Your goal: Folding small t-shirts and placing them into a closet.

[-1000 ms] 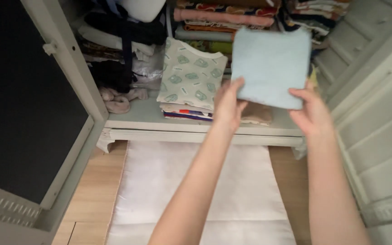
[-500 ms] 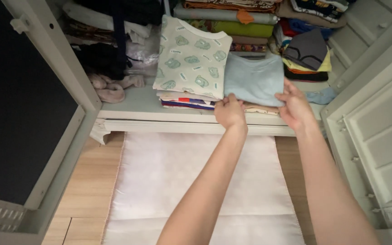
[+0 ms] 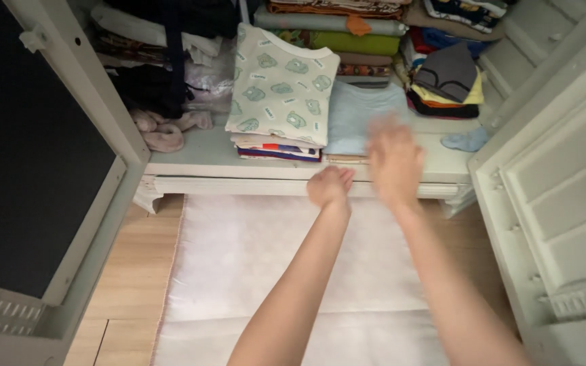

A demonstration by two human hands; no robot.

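Pale blue folded cloth (image 3: 359, 118) lies near the shelf's (image 3: 198, 159) front edge. Left hand (image 3: 330, 186) curled empty at that edge; right hand (image 3: 395, 159) blurred, fingers apparently spread.

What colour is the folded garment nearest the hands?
Plain pale blue folded garment, seen in the head view, beside a cream green-printed top.

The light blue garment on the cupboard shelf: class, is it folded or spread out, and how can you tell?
Folded. The light blue garment lies as a compact rectangle with straight edges on a small stack, beside the frog-print top. Both hands are off it.
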